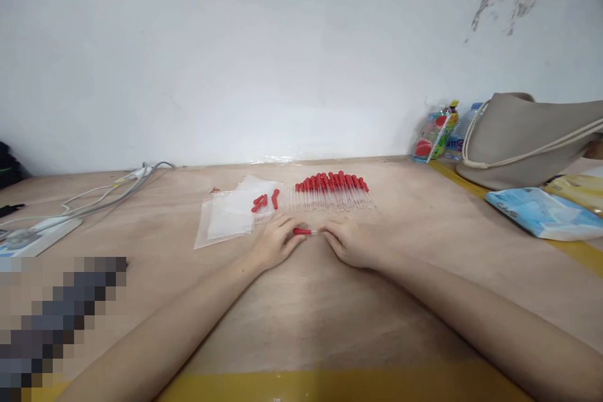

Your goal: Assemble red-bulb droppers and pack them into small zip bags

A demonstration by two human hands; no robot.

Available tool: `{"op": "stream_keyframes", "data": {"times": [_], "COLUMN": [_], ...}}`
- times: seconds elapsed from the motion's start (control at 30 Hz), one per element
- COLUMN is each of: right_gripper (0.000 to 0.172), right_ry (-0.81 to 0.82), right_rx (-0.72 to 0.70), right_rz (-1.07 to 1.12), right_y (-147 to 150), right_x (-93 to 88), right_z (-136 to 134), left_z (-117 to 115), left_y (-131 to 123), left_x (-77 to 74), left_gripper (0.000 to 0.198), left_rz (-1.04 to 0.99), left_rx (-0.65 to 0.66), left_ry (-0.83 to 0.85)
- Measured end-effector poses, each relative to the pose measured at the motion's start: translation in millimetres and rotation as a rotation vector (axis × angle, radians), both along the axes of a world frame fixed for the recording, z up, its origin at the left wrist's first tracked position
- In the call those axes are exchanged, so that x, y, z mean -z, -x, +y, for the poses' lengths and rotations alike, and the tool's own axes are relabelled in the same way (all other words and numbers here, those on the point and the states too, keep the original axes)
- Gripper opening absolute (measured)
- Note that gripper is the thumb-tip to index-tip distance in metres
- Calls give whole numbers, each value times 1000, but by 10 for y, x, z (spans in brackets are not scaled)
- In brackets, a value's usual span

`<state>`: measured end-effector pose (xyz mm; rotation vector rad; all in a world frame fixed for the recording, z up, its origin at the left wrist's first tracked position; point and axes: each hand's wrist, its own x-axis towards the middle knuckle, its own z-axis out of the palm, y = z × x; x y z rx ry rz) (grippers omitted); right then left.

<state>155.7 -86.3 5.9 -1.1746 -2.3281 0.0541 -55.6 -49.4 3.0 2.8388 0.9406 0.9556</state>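
Note:
My left hand [277, 241] pinches a red rubber dropper bulb [302, 232] just above the table. Facing it, my right hand [347, 240] has its fingers closed round a thin clear glass tube, of which only a short end [314, 232] shows at the bulb's mouth. How far the tube sits inside the bulb I cannot tell. Beyond my hands lies a row of droppers [334, 183], red bulbs toward the wall and clear tubes toward me. At the row's left are several bare clear tubes [290, 199]. Several loose red bulbs [276, 198] rest on and beside clear plastic bags.
The flat plastic bags [226, 217] lie left of centre. Cables [108, 201] and a white power strip [51, 235] are at far left. On the right stand drink bottles [431, 135], a grey bag [527, 138] and a blue packet [544, 212]. A wall [211, 75] rises behind.

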Motion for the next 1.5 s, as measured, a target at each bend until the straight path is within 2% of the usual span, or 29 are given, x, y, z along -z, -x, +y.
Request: {"op": "stream_keyframes", "data": {"times": [0.07, 0.13, 0.27, 0.33, 0.4, 0.47, 0.7, 0.8, 0.93, 1.07, 1.17, 1.37, 1.5], "right_gripper": [23, 20, 18, 19, 21, 22, 23, 23, 23, 28, 29, 28, 35], "right_ry": [42, 73, 136, 92, 36, 1, -97, -76, -21, -3, -43, -190, -232], "right_rx": [40, 123, 354, 491, 574, 597, 549, 623, 692, 693, 624, 317, 229], "right_rz": [89, 207, 508, 565, 537, 487, 245, 155, 87, 103, 112, 9, -63], "right_y": [-79, -177, -377, -435, -429, -348, 253, 429, 483, 442, 447, 590, 640], "right_x": [-9, -2, 19, 6, -27, -65, -125, -123, -84, -25, 12, 51, 72], "right_z": [38, 126, 423, 576, 698, 778, 896, 945, 990, 976, 912, 764, 762], "left_z": [28, 58, 95, 95, 91, 89, 103, 101, 99, 101, 95, 118, 219], "left_y": [63, 116, 142, 130, 122, 123, 145, 147, 149, 147, 147, 178, 180], "left_x": [7, 19, 35, 33, 29, 27, 33, 34, 36, 40, 43, 54, 36], "left_gripper": [28, 27, 21, 21, 20, 20, 20, 20, 20, 20, 18, 12, 16], "left_rz": [-41, -41, -1, -1, -7, -4, -3, 1, 7, 2, -15, -61, -18], "left_rx": [-124, -185, -162, -152, -151, -153, -144, -134, -132, -132, -155, -494, -572], "left_ry": [8, 56, 150, 156, 159, 163, 160, 149, 151, 154, 97, -108, -203]}}
